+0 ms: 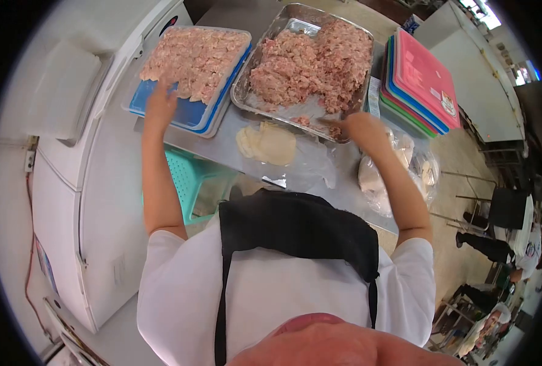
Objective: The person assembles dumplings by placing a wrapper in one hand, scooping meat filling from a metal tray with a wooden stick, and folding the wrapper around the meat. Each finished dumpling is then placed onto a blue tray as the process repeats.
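Note:
My left hand (160, 105) reaches over the blue-based tray (201, 114), at the near edge of rows of meat-filled dumplings (192, 58). Its fingers are blurred, and whether they hold anything is unclear. At the near right corner of a metal pan (239, 91), my right hand (365, 131) is closed on a thin utensil (331, 122), whose tip is by small bits of meat. Large mounds of ground meat (313, 64) fill much of the pan. Round pale dough wrappers (268, 144) lie on clear plastic (310, 160) in front of it.
Stacked colored lids or trays (423, 79) stand at the right. Plastic bags of pale rounds (377, 177) lie by my right forearm. A turquoise stool (182, 177) is below the metal table (222, 141). White appliances flank the left. Other people (530, 256) are far right.

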`<state>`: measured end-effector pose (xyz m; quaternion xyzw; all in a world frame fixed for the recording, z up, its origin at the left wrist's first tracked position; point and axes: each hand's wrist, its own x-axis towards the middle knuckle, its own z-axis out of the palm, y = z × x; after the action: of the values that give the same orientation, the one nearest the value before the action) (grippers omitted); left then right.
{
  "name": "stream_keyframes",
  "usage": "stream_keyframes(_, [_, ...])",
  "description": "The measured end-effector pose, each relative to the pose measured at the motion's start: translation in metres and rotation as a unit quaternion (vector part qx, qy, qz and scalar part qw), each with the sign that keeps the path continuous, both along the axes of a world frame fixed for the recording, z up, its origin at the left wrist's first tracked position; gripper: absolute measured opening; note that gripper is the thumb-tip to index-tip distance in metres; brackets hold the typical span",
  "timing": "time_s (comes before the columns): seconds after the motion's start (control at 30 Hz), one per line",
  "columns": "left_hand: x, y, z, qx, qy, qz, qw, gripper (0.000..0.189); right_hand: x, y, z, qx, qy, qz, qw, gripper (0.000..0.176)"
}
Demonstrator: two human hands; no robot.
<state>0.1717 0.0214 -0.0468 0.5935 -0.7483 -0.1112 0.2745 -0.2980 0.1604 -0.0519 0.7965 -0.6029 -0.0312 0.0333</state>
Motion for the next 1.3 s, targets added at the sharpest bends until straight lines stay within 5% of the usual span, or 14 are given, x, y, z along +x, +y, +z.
stream_keyframes(0.13, [-0.004,0.006,0.005,0.094,-0.016,0.109,0.989,0.064,0.047,0.025,-0.004,0.008,0.010,0.056,0.998,0.021])
stream_keyframes(0.2, [0.014,-0.015,-0.037,0.046,-0.078,0.065,0.994,0.068,0.020,0.009,0.000,0.032,0.010,0.064,0.997,0.017])
stream_keyframes(0.3, [0.003,-0.012,-0.036,0.012,-0.055,0.048,0.997,0.074,-0.018,-0.013,0.030,0.024,-0.028,0.018,0.999,0.014])
stream_keyframes(0.4, [-0.020,0.015,-0.009,0.053,-0.105,0.116,0.986,0.077,-0.056,-0.040,0.020,-0.126,0.010,0.038,0.991,0.015])
stream_keyframes(0.53, [-0.034,0.021,-0.009,0.091,-0.152,0.158,0.971,0.079,-0.026,-0.026,-0.005,-0.072,-0.022,0.032,0.997,0.015])
stream_keyframes(0.67, [-0.053,0.012,-0.020,0.013,-0.165,0.131,0.977,0.078,0.016,0.016,0.009,-0.015,-0.019,0.145,0.989,0.015])
stream_keyframes(0.8, [-0.041,0.021,-0.014,0.044,-0.141,0.134,0.980,0.075,-0.010,-0.017,0.038,0.070,-0.021,0.046,0.996,0.018])
stream_keyframes(0.93, [-0.056,0.044,0.029,0.089,-0.141,0.173,0.971,0.060,-0.016,-0.018,0.011,0.008,-0.015,0.046,0.999,0.018])
stream_keyframes(1.03, [-0.070,0.063,0.017,-0.082,-0.071,0.020,0.994,0.041,0.012,0.013,0.002,0.004,-0.022,0.100,0.995,0.020])
stream_keyframes(1.13, [-0.121,0.096,-0.002,0.016,0.100,-0.243,0.965,0.029,-0.004,-0.005,0.040,0.067,-0.021,-0.003,0.998,0.025])
stream_keyframes(1.17, [-0.136,0.107,-0.010,0.117,0.061,-0.276,0.952,0.031,-0.006,-0.016,0.038,0.057,-0.028,-0.016,0.998,0.026])
stream_keyframes(1.23, [-0.154,0.107,-0.067,0.098,0.034,-0.435,0.894,0.039,-0.007,-0.031,0.026,0.039,-0.040,-0.045,0.997,0.029])
stream_keyframes(1.3, [-0.168,0.117,-0.089,0.042,0.009,-0.416,0.908,0.041,0.012,-0.018,-0.016,0.062,-0.082,-0.011,0.995,0.031])
